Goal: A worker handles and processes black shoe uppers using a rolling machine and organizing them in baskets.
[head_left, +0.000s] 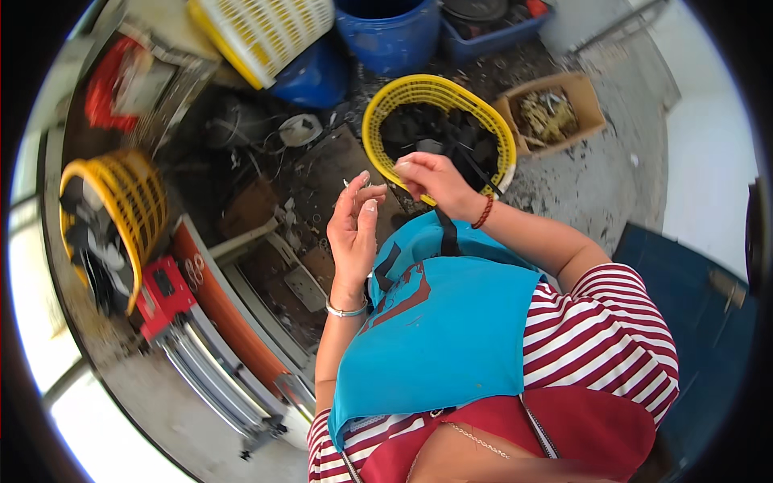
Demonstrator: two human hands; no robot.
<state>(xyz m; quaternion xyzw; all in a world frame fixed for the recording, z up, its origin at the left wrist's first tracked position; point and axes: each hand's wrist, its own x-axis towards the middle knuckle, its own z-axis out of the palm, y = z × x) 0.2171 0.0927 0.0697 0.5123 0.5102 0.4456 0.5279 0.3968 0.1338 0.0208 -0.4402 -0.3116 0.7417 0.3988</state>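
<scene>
— What's in the hands?

— A tiny pale piece, pinched at the fingertips of the left hand, which is raised with its fingers nearly straight and closed together. It is too small to tell what it is. The right hand sits just to its right, fingers curled in, thumb meeting forefinger; whether it grips anything I cannot tell. A beaded bracelet is on that wrist, a metal bangle on the left.

— What could go wrong?

— I'd judge the piece could slip. It's held by the tips alone, up in the air, and the cluttered floor below is dark with scraps, so a dropped bit would be hard to find.

— And just past the hands?

— A round yellow basket of dark parts lies just beyond the right hand. Farther right, a cardboard box of pale bits.

— The place itself?

— Rough grey concrete, dusty. Far off, a blue barrel and a tipped yellow-and-white crate. At left, another yellow basket of dark pieces, and a red tool beside long metal rails.
</scene>
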